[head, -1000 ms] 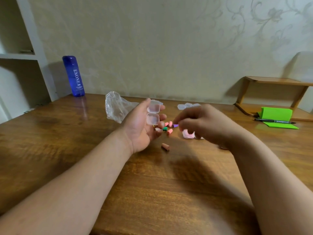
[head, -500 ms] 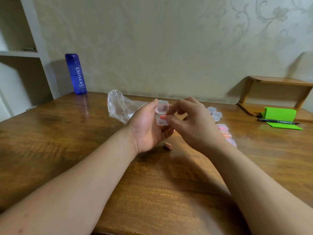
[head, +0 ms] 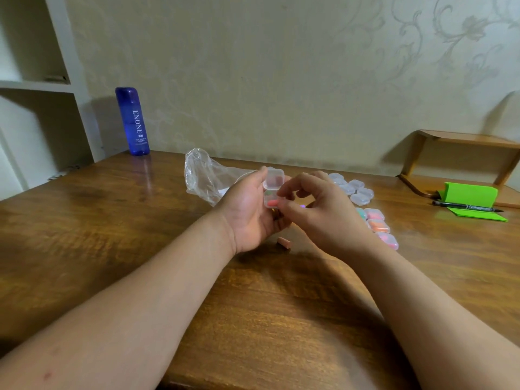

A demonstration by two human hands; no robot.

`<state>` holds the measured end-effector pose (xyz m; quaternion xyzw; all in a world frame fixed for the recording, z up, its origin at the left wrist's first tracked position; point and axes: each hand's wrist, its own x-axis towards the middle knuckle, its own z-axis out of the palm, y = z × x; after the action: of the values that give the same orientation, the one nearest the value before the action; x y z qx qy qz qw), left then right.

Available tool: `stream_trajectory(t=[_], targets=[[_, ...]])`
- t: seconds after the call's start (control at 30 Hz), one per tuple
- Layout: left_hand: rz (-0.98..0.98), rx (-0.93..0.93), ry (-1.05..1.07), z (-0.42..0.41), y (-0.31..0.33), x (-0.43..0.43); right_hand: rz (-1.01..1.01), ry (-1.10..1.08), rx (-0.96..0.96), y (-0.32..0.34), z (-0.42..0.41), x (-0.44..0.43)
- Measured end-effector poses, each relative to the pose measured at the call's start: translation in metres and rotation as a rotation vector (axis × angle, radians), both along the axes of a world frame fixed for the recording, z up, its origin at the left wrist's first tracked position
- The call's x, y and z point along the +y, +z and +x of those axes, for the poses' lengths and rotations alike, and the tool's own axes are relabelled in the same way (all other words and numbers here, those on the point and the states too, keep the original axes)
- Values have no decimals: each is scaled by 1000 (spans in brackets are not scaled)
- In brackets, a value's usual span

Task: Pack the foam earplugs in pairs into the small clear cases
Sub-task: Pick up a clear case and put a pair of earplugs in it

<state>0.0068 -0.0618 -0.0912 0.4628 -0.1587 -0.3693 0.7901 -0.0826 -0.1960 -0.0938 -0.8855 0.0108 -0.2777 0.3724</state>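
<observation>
My left hand (head: 249, 213) holds a small clear case (head: 272, 187) with its lid swung up. A pink earplug (head: 272, 203) lies in the lower half of the case. My right hand (head: 318, 209) is right beside the case, fingers curled, its thumb and forefinger at the case's edge. Whether they pinch an earplug is hidden. One pink earplug (head: 284, 243) lies loose on the table below my hands. Behind my right hand sit several empty clear cases (head: 356, 190) and several filled ones (head: 380, 226).
A crumpled clear plastic bag (head: 205, 175) lies left of my hands. A blue bottle (head: 132, 121) stands at the back left near white shelves. Green sticky notes (head: 472, 195) with a black pen (head: 467, 206) and a small wooden shelf (head: 461, 153) are at the right.
My right hand came from the loose earplugs on the table up to the open case. A pink earplug now lies in the case. The camera has shifted slightly.
</observation>
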Motion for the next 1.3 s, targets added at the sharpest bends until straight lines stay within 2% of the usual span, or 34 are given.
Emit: stream_trajectory(t=[0.13, 0.27, 0.4, 0.5, 0.63, 0.87, 0.97, 1.07, 1.2, 1.3], targets=[[-13, 14, 27, 1, 2, 3, 100, -34, -54, 3, 0, -6], [-32, 74, 148, 6, 7, 6, 149, -201, -83, 4, 1, -25], [-92, 151, 169, 11, 9, 12, -52, -315, 57, -3, 8, -38], [-102, 165, 179, 12, 9, 13, -282, -286, 243, 1, 14, -34], [-101, 160, 185, 11, 10, 14, -521, -280, 325, 5, 25, -16], [-77, 136, 186, 6, 12, 14, -635, -336, 375, 2, 31, -3], [-56, 124, 191, 6, 11, 13, -602, -338, 362, 1, 27, -5], [-17, 112, 188, 7, 9, 11, -485, -359, 293, 2, 22, -10], [42, 74, 172, 2, 9, 8, -142, -332, 27, 7, 14, -25], [70, 41, 138, -1, 8, 3, -58, -257, -149, 13, 9, -21]])
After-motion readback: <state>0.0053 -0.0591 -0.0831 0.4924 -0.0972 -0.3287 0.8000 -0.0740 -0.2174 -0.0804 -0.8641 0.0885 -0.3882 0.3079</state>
